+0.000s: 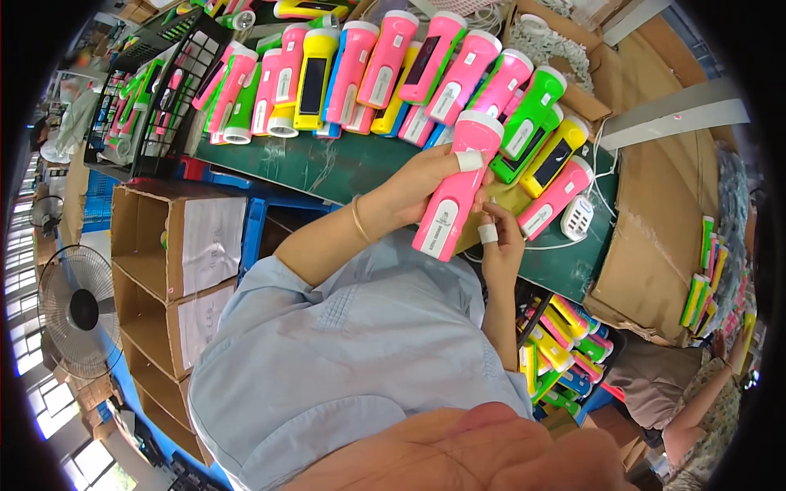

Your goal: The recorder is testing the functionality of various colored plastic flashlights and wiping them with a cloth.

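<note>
My left hand (419, 184) is wrapped round a pink flashlight (460, 188) with a white head rim and a pale label on its handle. It is held tilted above the green table, head end away from me. White tape covers my left thumb. My right hand (501, 241), with tape on one finger, is closed beside the flashlight's handle. Its fingertips are partly hidden, and what they pinch is too small to make out. Just right of it, another pink flashlight (557, 199) lies on the table next to a white multi-port charger (577, 218) with a white cable.
Rows of pink, yellow, green and blue flashlights (385, 61) fill the far side of the green table (282, 168). A black crate (151, 98) stands at the left, above cardboard shelves (147, 237). More flashlights (565, 344) fill a container at lower right. Another person (696, 401) is nearby.
</note>
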`<state>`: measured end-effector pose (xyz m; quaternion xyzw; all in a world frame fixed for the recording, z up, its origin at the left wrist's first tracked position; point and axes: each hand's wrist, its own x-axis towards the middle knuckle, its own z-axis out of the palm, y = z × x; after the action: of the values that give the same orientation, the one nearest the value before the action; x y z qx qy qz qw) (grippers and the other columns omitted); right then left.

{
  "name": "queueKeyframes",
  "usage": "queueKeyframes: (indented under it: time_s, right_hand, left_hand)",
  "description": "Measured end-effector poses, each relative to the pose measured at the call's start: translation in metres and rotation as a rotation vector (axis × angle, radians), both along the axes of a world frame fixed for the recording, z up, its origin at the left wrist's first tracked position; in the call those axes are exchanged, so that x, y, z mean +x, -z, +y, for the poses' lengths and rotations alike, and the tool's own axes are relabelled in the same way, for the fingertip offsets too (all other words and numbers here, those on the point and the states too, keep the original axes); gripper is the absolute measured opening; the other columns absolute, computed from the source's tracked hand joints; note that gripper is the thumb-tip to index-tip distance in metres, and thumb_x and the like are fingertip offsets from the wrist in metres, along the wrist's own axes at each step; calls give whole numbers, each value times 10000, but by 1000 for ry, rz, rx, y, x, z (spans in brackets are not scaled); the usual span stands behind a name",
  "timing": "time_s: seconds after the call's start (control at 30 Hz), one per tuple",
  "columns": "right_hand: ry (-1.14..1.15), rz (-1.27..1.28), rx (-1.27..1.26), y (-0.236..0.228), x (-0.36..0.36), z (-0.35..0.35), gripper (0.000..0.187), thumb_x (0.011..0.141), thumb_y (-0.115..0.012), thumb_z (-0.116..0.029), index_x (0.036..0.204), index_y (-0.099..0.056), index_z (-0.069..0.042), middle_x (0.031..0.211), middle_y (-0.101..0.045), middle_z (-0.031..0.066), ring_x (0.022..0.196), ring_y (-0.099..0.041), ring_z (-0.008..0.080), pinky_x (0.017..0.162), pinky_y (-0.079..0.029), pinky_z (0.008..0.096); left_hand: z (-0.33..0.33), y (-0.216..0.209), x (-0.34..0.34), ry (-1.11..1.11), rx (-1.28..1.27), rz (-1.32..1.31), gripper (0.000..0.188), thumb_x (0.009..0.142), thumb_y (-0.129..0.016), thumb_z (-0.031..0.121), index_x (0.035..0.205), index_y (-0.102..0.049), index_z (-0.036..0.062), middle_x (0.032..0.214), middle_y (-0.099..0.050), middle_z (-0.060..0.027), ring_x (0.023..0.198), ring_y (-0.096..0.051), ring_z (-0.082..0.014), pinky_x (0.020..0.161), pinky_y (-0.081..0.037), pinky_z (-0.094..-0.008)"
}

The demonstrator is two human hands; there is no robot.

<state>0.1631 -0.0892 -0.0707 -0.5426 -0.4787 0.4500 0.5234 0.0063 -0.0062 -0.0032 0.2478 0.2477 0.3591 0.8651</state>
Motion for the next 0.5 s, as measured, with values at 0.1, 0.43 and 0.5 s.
queueKeyframes:
  time_s: [0.1,0.43,0.5]
  right_hand:
    - [21,22,-31,-8,0,-3,215,860,-547,-69,1065,-544,-6,776,-490,-18,678,-429,41,610,-341,169]
    - [18,153,-140,-20,6,-2,138,881,-544,-126,971,-557,-23,770,-508,-44,613,-414,26,519,-319,172]
    - [26,244,-67,-27,16,6,150,883,-540,-140,972,-564,-22,727,-484,-29,576,-399,36,486,-286,180]
  left_hand:
    - [5,-8,2,-5,-112,-97,282,856,-559,236,1025,-470,28,825,-566,-99,657,-593,-188,557,-522,-302]
    - [24,-8,3,-72,318,146,339,777,-550,93,1090,-456,6,900,-578,-101,780,-604,-229,721,-504,-342]
    - [36,-26,-8,-3,401,161,403,779,-545,33,1157,-412,3,1029,-544,-114,916,-576,-207,780,-495,-332]
